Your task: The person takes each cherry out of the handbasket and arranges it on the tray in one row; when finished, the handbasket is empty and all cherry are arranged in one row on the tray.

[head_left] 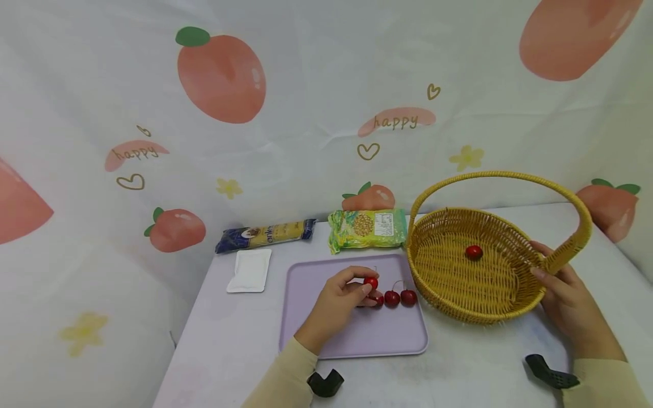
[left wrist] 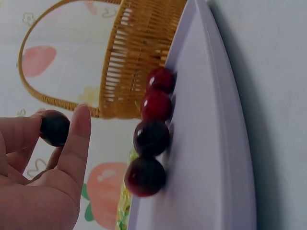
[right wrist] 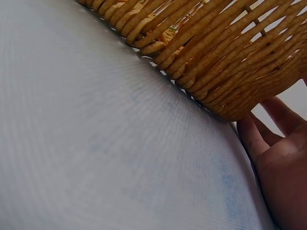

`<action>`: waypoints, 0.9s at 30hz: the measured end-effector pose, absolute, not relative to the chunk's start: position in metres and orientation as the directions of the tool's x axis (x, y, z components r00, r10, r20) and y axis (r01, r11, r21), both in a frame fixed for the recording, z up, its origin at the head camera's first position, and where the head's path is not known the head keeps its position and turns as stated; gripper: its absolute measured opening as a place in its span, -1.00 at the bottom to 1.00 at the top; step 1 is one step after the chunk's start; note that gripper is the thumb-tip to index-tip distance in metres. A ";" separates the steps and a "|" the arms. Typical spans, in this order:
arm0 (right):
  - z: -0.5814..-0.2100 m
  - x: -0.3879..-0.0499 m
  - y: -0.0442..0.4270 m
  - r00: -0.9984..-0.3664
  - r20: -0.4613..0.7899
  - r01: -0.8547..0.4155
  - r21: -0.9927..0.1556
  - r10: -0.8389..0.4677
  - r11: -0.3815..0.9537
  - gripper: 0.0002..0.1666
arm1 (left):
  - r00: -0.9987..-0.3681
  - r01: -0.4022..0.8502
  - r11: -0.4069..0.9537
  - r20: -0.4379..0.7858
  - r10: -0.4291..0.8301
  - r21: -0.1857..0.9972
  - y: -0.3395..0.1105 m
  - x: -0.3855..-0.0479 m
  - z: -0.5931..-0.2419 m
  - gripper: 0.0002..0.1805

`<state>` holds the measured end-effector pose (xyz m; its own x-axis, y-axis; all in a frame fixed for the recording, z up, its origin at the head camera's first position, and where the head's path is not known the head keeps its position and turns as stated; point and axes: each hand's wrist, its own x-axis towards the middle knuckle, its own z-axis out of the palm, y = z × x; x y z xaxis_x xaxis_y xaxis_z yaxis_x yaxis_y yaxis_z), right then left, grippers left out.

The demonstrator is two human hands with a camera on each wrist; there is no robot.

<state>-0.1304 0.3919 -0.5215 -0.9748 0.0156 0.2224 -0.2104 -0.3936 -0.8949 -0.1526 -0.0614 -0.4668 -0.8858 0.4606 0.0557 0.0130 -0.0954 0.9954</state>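
Observation:
My left hand [head_left: 334, 303] pinches a dark red cherry [head_left: 370, 281] between thumb and fingers above a lilac tray [head_left: 352, 355]. In the left wrist view the held cherry [left wrist: 54, 128] is clear of the tray. Several more cherries [head_left: 392, 298] lie in a row on the tray, partly hidden by the fingers in the head view. To the right stands a wicker basket [head_left: 444, 277] with a tall arched handle and a single cherry [head_left: 474, 252] inside. At its right side, my right hand [head_left: 573, 311] grips the rim near the handle's base, thumb over the edge.
Behind the tray lie a green-yellow packet [head_left: 367, 230] and a long blue-gold packet [head_left: 266, 235]. A small white sachet [head_left: 250, 271] is left of the tray. A fruit-print cloth [head_left: 306, 113] hangs behind the white table [head_left: 459, 368].

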 end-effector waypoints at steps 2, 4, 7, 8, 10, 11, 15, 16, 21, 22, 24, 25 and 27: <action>-0.521 -0.130 0.391 -0.976 0.216 -0.203 -0.895 0.012 -0.397 -0.30 | -0.897 0.003 -0.087 0.041 0.440 0.996 -0.069 -0.153 -0.468 -0.71; -0.521 -0.130 0.391 -0.977 0.213 -0.199 -0.895 0.011 -0.398 -0.30 | -0.906 -0.017 -0.087 0.022 0.422 0.996 -0.076 -0.153 -0.469 -0.71; -0.521 -0.130 0.391 -0.978 0.209 -0.197 -0.897 0.013 -0.396 -0.29 | -0.919 -0.037 -0.090 0.001 0.393 0.995 -0.087 -0.154 -0.473 -0.70; -0.521 -0.131 0.391 -0.978 0.209 -0.197 -0.898 0.014 -0.393 -0.29 | -0.923 -0.042 -0.095 -0.002 0.385 0.995 -0.090 -0.154 -0.475 -0.68; -0.521 -0.131 0.391 -0.978 0.209 -0.198 -0.900 0.015 -0.388 -0.29 | -0.931 -0.036 -0.096 0.002 0.366 0.995 -0.097 -0.154 -0.478 -0.67; -0.521 -0.131 0.391 -0.978 0.210 -0.199 -0.900 0.015 -0.388 -0.29 | -0.934 -0.027 -0.084 0.005 0.356 0.996 -0.100 -0.155 -0.480 -0.66; -0.521 -0.132 0.392 -0.975 0.221 -0.207 -0.897 0.011 -0.391 -0.29 | -0.947 0.006 -0.030 0.015 0.320 1.000 -0.111 -0.154 -0.485 -0.67; -0.521 -0.132 0.392 -0.975 0.223 -0.209 -0.895 0.009 -0.394 -0.29 | -0.950 0.010 -0.015 0.014 0.312 1.000 -0.113 -0.154 -0.487 -0.67; -0.522 -0.131 0.393 -0.973 0.231 -0.212 -0.893 0.000 -0.398 -0.29 | -0.960 -0.017 -0.017 -0.011 0.281 1.000 -0.118 -0.152 -0.493 -0.66; -0.522 -0.131 0.393 -0.973 0.231 -0.212 -0.893 0.000 -0.397 -0.29 | -0.961 -0.026 -0.022 -0.019 0.275 0.999 -0.118 -0.152 -0.494 -0.65; -0.522 -0.131 0.393 -0.973 0.231 -0.212 -0.893 0.000 -0.397 -0.29 | -0.965 -0.041 -0.026 -0.033 0.260 0.999 -0.119 -0.152 -0.496 -0.65; -0.522 -0.131 0.392 -0.973 0.229 -0.211 -0.894 0.000 -0.395 -0.29 | -0.967 -0.044 -0.024 -0.036 0.252 0.999 -0.119 -0.152 -0.498 -0.66; -0.521 -0.131 0.392 -0.974 0.227 -0.209 -0.896 0.001 -0.391 -0.29 | -0.972 -0.041 -0.010 -0.038 0.233 0.999 -0.119 -0.152 -0.500 -0.67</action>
